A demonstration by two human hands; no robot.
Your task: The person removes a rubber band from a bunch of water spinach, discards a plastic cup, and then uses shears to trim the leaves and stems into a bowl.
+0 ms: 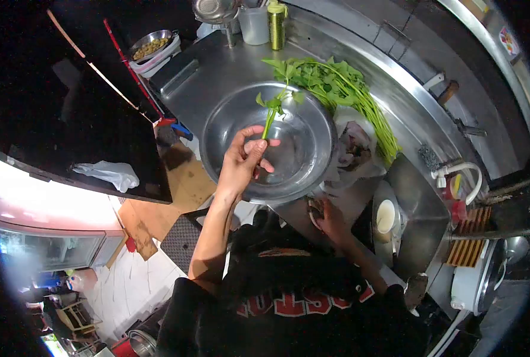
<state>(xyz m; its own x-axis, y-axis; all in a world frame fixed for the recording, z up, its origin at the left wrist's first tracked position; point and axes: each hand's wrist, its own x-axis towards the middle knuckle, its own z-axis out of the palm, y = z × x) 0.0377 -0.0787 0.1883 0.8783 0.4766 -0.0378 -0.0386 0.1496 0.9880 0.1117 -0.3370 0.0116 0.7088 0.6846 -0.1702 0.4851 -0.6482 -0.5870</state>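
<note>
Over a wide metal bowl [304,146], my left hand [244,156] pinches a short leafy green stem [269,119] between thumb and fingers, its leaves pointing away from me. My right hand [329,219] is lower, at the counter's near edge to the right of the bowl. Its fingers are curled, and what they hold, if anything, is too dark to make out. Behind and right of the bowl lies a heap of long-stemmed leafy greens [342,83]. Between heap and bowl sits a clear plastic bag [345,157] with dark scraps inside.
A sink basin [420,202] on the right holds a white cup [386,217]. Behind the bowl stand a clear pitcher [254,27] and a green bottle [277,27]. A white hose [473,178] curves at the right; a dish of small pale pieces [152,49] sits far left.
</note>
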